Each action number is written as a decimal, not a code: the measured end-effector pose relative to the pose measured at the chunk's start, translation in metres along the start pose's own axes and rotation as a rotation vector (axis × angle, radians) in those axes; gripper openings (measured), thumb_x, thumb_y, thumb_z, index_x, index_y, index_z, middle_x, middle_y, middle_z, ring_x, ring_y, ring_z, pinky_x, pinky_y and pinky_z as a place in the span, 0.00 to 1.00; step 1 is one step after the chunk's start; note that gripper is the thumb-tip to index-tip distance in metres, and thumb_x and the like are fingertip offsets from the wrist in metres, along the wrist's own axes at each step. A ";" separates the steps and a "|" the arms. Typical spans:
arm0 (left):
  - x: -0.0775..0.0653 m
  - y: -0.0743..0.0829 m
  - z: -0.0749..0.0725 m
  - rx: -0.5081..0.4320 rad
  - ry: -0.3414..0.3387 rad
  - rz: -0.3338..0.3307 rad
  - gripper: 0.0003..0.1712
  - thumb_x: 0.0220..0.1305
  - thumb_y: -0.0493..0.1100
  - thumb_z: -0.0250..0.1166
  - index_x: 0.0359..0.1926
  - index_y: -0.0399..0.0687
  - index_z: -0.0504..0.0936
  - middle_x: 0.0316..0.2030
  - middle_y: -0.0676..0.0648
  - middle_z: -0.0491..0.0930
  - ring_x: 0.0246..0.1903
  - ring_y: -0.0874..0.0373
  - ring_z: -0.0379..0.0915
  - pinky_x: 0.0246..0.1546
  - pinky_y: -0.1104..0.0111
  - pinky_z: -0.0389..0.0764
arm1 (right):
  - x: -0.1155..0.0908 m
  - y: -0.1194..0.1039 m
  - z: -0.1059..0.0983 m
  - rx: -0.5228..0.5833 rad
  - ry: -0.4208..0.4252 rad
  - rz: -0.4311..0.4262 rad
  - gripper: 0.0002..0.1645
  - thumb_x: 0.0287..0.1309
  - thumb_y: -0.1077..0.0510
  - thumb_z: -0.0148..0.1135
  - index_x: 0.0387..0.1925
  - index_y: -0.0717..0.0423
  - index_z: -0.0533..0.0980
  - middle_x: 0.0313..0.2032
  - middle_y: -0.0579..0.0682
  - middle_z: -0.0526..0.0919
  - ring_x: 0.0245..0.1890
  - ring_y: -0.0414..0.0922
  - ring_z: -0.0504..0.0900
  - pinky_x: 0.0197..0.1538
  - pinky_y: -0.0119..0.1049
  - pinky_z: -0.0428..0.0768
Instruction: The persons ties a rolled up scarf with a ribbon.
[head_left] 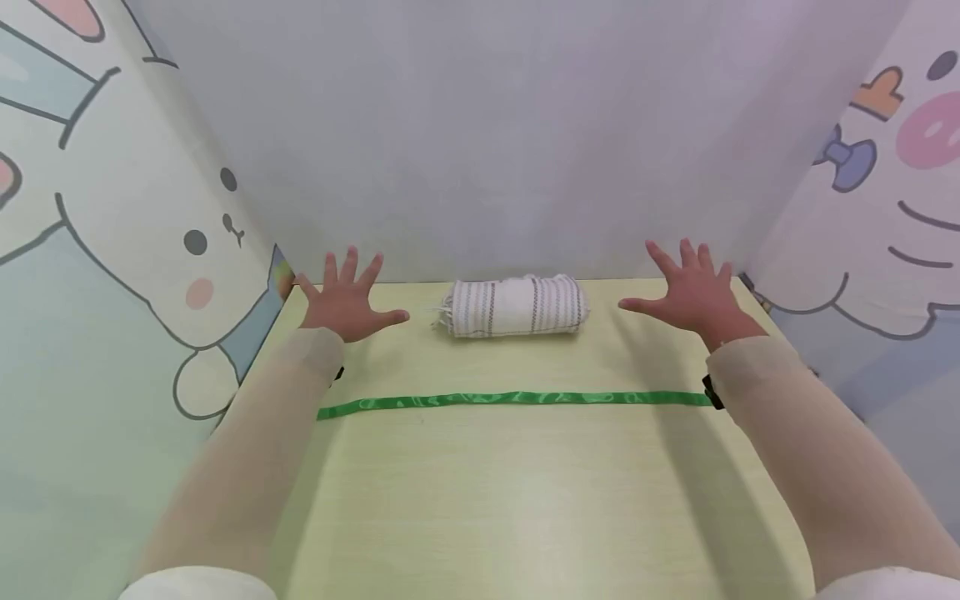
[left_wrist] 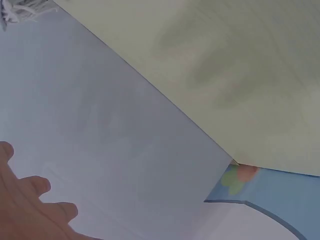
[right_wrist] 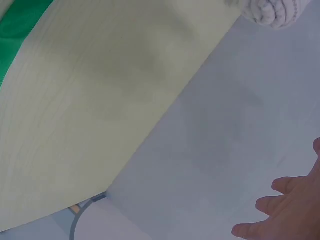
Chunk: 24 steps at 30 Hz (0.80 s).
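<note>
A rolled-up striped cloth, white with grey and brownish bands and a fringe at its left end, lies at the back of the table. To its left, apart from it, my left hand is held with fingers spread. On the other side my right hand is spread the same way, its thumb toward the roll without touching. In the left wrist view some white fringe shows at the top corner. The right wrist view catches the coiled end of the cloth roll.
A green tape strip runs across the pale wooden table. The back wall rises right behind the roll. Side walls with a cartoon rabbit and a cartoon pig flank the table.
</note>
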<state>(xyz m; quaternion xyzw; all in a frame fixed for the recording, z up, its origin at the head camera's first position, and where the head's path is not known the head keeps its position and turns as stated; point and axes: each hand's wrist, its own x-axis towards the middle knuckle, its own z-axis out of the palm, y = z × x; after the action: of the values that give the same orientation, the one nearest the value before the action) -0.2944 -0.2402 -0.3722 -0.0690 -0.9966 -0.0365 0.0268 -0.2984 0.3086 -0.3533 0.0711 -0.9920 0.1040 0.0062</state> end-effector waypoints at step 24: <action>0.014 0.095 0.006 -0.035 0.064 0.247 0.66 0.55 0.83 0.59 0.83 0.70 0.35 0.82 0.44 0.33 0.79 0.36 0.25 0.67 0.28 0.28 | 0.008 -0.072 0.051 0.044 0.066 -0.251 0.73 0.49 0.28 0.74 0.83 0.51 0.44 0.79 0.64 0.48 0.77 0.66 0.48 0.73 0.68 0.50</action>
<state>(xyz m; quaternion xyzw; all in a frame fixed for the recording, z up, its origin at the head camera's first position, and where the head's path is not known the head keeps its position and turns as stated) -0.2953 -0.1436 -0.3707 -0.1902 -0.9784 -0.0526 0.0619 -0.2963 0.2277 -0.3879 0.1911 -0.9721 0.1265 0.0500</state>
